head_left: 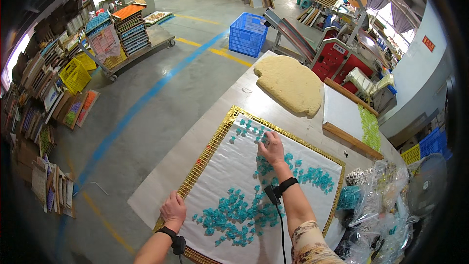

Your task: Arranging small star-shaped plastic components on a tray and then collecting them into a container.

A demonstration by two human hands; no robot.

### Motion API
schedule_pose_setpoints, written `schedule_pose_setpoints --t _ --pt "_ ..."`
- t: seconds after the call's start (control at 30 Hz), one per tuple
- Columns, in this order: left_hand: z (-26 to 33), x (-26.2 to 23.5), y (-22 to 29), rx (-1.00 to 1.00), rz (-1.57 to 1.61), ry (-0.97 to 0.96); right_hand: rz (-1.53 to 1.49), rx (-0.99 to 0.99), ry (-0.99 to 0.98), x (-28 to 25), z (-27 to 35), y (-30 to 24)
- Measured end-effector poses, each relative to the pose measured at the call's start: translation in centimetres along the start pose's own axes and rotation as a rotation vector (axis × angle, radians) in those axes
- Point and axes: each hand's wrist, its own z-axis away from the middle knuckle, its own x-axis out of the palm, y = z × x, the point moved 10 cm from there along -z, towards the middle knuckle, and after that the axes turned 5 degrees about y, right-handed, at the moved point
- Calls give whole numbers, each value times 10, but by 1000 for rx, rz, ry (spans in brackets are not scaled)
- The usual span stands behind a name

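A shallow tray with a gold lattice rim [205, 152] lies on the table, lined with a white sheet [200, 190]. Small teal pieces [224, 217] are scattered over the sheet, densest at its near side and toward the right. My left hand [173, 209] is closed around the tray's left rim near its front corner. Over the tray's far half, my right hand [272, 149] has its fingers bent down among the teal pieces; what sits between the fingertips is hidden. Both wrists wear black bands, and a cable hangs from the right one.
Beyond the tray rests a flat slab of pale dough-like material [288, 84]. At right are a wood-sided tray with green pieces [370, 127] and clear plastic bags [376, 190]. A blue crate [247, 34] and a loaded cart [151, 40] stand on the floor.
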Motion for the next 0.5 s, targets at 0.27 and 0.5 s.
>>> schedule_pose_setpoints --t 0.27,0.5 --pt "0 -4 5 58 36 59 10 -8 -19 -1 0 -14" --pt "0 -7 4 -2 25 4 216 28 -63 14 -15 -27"
